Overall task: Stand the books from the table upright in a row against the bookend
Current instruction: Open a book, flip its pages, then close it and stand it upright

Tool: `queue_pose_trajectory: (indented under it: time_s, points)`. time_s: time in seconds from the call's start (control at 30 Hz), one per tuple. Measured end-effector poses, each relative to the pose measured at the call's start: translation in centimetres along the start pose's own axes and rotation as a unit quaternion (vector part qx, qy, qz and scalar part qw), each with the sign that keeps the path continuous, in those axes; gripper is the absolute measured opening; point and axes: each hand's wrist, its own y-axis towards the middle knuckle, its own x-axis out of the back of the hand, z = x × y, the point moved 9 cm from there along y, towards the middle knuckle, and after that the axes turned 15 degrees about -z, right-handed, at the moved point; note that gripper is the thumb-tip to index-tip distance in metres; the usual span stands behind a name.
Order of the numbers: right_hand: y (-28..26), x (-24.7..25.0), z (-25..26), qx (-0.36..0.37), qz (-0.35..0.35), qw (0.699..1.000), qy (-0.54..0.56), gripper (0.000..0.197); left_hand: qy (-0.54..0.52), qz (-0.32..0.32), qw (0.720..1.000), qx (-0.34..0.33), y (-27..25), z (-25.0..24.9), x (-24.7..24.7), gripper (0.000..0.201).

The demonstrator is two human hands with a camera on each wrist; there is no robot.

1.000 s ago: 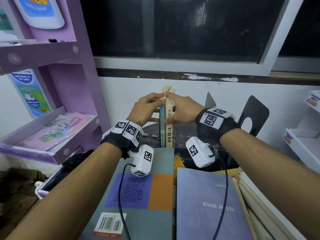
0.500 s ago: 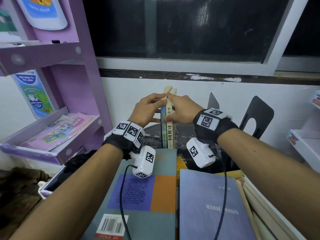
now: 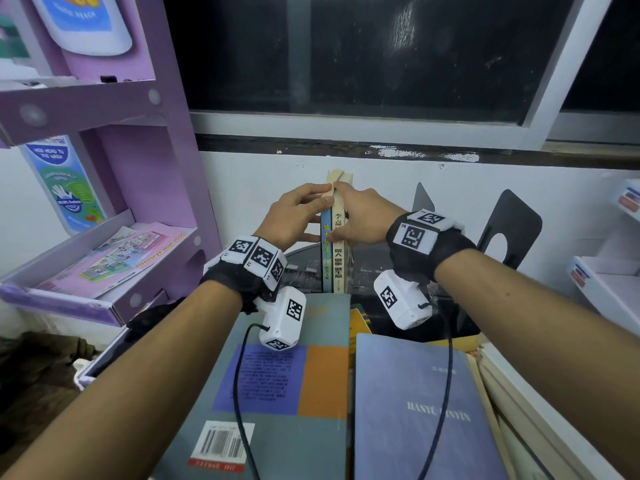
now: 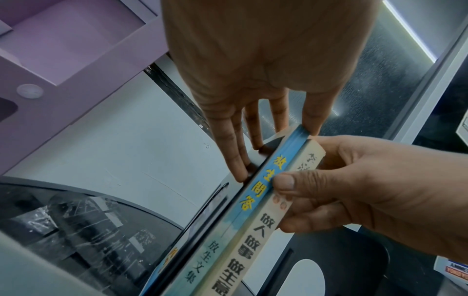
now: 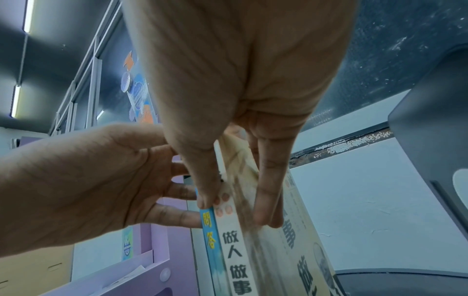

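Two books stand upright near the wall: a thin blue-spined book [image 3: 326,268] and, touching it on the right, a cream-spined book [image 3: 339,268]. My left hand [image 3: 311,209] lies with straight fingers [image 4: 238,160] against the blue book's [image 4: 228,240] left cover. My right hand [image 3: 346,216] pinches the cream book [image 5: 235,260], thumb [image 4: 283,184] on its spine and fingers [image 5: 266,200] on its right side. A black bookend [image 3: 509,233] stands apart to the right, with a grey one [image 3: 423,202] behind my right hand. A grey-green book [image 3: 277,427] and a violet book [image 3: 415,427] lie flat in front.
A purple shelf unit [image 3: 104,271] with leaflets stands close on the left. White bins [image 3: 606,289] are at the far right. More books [image 3: 512,410] are stacked along the right edge, and a yellow one [image 3: 360,320] shows between the flat books. The wall is right behind the upright books.
Both hands stay on the two upright books in the same grip. Only the head view has shifted slightly.
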Motion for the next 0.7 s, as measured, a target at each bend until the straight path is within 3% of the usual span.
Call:
queue_pose_trajectory:
  time_s: [0.43,0.7]
  points:
    - [-3.2,2.0,-0.1,-0.018,0.048,0.998,-0.023,0.087,0.1,0.031,0.994,0.008,-2.2,-0.7,0.3,0.029]
    - [-5.3,3.8,1.5,-0.012,0.045,0.998,-0.048,0.083,0.187,0.038,0.982,0.014,-4.3,-1.6,1.4,0.05]
